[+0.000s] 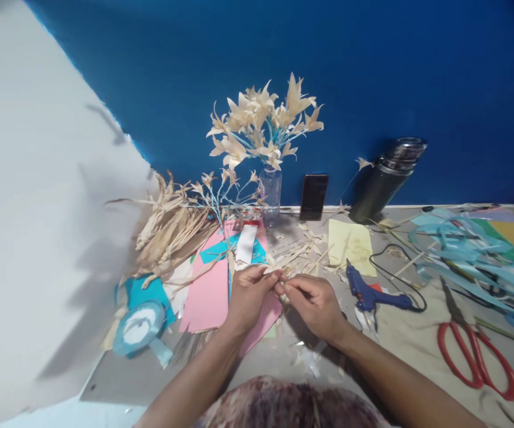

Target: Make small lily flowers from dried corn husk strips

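Observation:
My left hand (252,294) and my right hand (314,303) meet over the middle of the table, fingertips pinched together. Between them is something small and pale, mostly hidden by the fingers; I cannot make out what it is. Beneath and left of my left hand lie pink sheets (207,297) and a white strip (246,244). Pale husk scraps (303,252) are scattered just beyond the hands. To the right of my right hand rests a blue glue gun (370,291), beside a yellow sheet (351,245).
Husk flowers stand in a clear bottle (271,193) at the back, near a phone (314,197) and a dark flask (385,181). Dried husks (172,229) and a ribbon roll (138,327) are left; red-handled scissors (475,351) and blue ribbons (475,238) are right.

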Action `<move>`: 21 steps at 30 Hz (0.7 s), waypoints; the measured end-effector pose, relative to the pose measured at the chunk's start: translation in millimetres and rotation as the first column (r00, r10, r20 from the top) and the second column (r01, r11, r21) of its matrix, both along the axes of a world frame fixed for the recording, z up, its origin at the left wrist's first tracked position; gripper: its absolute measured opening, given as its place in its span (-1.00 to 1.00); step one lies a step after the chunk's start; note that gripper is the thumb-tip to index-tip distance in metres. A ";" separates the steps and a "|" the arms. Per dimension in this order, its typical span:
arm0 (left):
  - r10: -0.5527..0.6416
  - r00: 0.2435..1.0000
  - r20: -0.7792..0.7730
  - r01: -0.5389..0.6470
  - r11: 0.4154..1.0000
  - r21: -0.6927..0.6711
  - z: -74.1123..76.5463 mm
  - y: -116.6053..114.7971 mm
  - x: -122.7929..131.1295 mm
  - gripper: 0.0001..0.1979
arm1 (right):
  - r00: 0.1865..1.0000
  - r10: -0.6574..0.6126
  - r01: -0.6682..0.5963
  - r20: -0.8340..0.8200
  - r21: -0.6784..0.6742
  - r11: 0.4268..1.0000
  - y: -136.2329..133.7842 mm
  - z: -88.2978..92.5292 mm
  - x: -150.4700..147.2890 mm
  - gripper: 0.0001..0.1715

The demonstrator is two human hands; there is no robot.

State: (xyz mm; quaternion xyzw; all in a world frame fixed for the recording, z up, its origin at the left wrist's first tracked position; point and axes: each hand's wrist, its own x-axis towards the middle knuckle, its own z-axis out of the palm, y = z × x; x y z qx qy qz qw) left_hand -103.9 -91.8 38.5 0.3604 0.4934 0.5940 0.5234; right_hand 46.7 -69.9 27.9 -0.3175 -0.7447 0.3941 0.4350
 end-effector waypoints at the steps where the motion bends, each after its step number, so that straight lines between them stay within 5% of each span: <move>1: -0.001 1.000 -0.007 0.001 1.000 0.001 -0.2 -0.2 0.2 -0.76 | 1.000 -0.001 0.001 -0.002 0.006 1.000 0.2 -0.1 0.1 -0.72; 8: 0.002 1.000 -0.018 -0.001 0.998 0.066 6.9 -3.1 4.6 -0.74 | 0.999 -0.025 0.022 0.025 0.103 0.994 4.1 0.9 2.1 -0.74; 14: 0.012 0.980 0.200 -0.009 1.000 -0.015 11.8 -3.8 11.9 -0.70 | 0.993 -0.099 0.080 0.068 0.242 0.967 6.7 -4.0 1.4 -0.76; 21: 0.018 0.946 0.325 -0.003 0.999 -0.047 9.4 -1.6 13.3 -0.63 | 0.996 -0.046 0.027 0.081 0.220 0.975 6.8 -9.5 1.1 -0.75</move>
